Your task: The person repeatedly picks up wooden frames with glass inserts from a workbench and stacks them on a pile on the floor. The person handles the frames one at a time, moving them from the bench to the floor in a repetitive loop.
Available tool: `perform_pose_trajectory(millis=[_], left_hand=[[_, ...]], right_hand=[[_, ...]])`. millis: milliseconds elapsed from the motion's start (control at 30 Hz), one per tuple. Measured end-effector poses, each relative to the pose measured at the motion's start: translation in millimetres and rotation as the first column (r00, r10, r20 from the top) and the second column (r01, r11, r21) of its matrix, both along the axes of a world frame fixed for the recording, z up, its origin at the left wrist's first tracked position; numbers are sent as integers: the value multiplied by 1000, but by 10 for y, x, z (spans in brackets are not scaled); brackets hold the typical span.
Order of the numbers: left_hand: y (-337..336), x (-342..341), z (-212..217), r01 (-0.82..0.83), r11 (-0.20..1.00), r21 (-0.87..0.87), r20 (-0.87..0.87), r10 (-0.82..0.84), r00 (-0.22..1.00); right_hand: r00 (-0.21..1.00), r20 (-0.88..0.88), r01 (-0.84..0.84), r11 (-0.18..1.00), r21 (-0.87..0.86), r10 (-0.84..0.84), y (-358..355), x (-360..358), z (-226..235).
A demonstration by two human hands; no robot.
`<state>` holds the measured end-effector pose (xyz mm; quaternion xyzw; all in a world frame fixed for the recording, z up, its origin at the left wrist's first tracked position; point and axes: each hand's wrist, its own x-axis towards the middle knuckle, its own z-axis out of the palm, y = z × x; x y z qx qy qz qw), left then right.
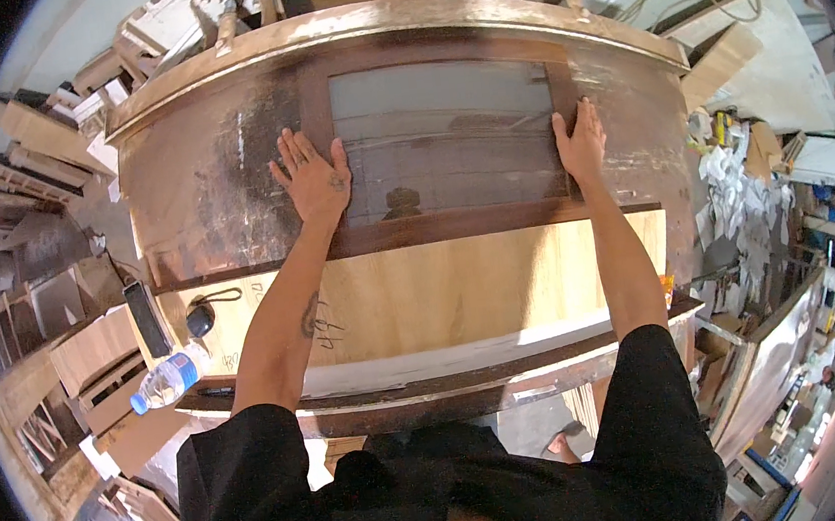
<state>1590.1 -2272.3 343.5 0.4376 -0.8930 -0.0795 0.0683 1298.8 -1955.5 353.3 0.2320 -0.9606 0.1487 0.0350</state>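
Observation:
A brown-framed glass door panel (479, 220) lies flat on the worn brown workbench (198, 171), its dark pane (446, 142) reflecting light and a dark shape. My left hand (317, 178) rests at the left side of the frame, fingers spread and pointing away from me, the thumb along the frame's edge. At the opposite side, my right hand (582, 144) lies with its fingers stretched out and its thumb on or beside the frame. Neither hand grips anything. Nearer to me, under my forearms, is a pale wood-grain board (461, 291) with handwritten marks.
At the board's left end are a dark phone (148, 319), a black corded case (201, 319) and a water bottle (164, 381) with a blue cap. Metal clamps (229, 17) stand along the far edge. Wood offcuts (44, 136) crowd the left; crumpled paper (741, 199) is heaped right.

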Motion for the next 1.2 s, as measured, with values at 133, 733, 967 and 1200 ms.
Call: perform_pose_trajectory(millis=[133,733,967,1200], left_hand=[[12,-30,35,11,1000,8,10,-11,1000],[-356,78,110,77,876,476,-415,146,898],[31,874,1497,508,471,721,-588,804,90],[1014,1182,3061,896,416,153,-847,522,-98]], right_hand=[[1000,16,-13,1000,-6,13,35,-42,-7],[656,723,560,503,-658,215,167,-177,309],[760,479,625,-292,-724,440,773,725,1251],[716,609,677,-125,-725,341,1617,2784,1555]])
